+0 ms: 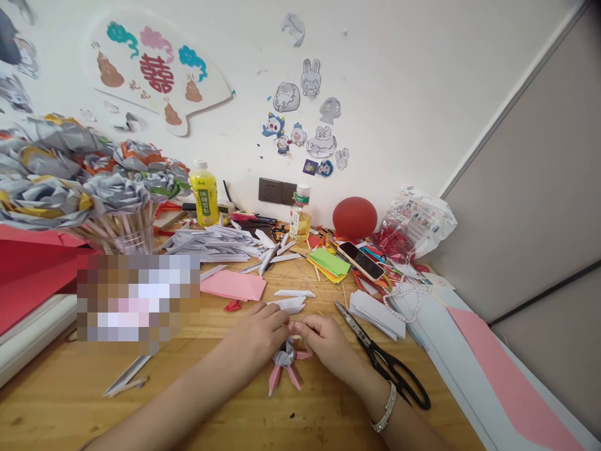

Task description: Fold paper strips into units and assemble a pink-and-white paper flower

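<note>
In the head view, the left hand (260, 332) curls over one grey-and-pink paper flower (284, 357) and the right hand (323, 344) pinches its edge low over the counter (323, 413), with one pair of scissors (375, 352) beside the right wrist, and two bottles (205, 197), one phone (360, 260) and one red balloon (355, 217) farther back.

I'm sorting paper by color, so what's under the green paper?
Edges of yellow paper show beneath the green paper. Whatever lies farther in is covered, so it can't be seen.
</note>
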`<control>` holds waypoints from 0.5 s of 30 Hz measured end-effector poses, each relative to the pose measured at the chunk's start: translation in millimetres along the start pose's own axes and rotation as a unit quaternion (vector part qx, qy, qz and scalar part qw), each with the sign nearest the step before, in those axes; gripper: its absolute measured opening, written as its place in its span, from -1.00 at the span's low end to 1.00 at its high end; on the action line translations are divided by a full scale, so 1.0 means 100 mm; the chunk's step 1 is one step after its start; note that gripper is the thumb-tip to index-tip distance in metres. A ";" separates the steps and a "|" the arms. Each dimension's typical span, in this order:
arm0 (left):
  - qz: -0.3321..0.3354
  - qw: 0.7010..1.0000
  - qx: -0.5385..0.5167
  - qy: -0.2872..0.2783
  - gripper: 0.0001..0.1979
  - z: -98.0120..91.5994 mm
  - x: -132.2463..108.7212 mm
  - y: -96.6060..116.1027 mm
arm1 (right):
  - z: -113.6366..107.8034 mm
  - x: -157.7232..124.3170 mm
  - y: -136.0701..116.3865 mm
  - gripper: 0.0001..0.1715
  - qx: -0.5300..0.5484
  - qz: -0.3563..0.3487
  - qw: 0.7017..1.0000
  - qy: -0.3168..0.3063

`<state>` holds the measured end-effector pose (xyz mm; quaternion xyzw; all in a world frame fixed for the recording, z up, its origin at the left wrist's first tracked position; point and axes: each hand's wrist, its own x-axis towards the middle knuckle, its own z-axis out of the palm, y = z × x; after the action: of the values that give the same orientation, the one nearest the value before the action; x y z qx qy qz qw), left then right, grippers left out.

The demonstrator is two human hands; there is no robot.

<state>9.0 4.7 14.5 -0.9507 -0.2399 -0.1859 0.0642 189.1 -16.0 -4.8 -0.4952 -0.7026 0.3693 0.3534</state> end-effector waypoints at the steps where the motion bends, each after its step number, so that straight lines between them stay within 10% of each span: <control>1: -0.003 1.000 0.001 -0.005 -0.90 0.00 0.00 0.00 | 0.00 0.00 0.01 -0.63 -0.001 0.000 1.000 -0.002; 15: -0.098 0.981 -0.158 -0.056 -0.83 -0.20 0.02 -0.01 | -0.13 -0.01 -0.01 -0.63 -0.072 0.000 0.997 0.025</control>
<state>3.3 2.3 34.0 -0.9296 -0.3030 -0.1733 -0.1186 199.9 -15.0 1.9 -0.5284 -0.7182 0.3049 0.3347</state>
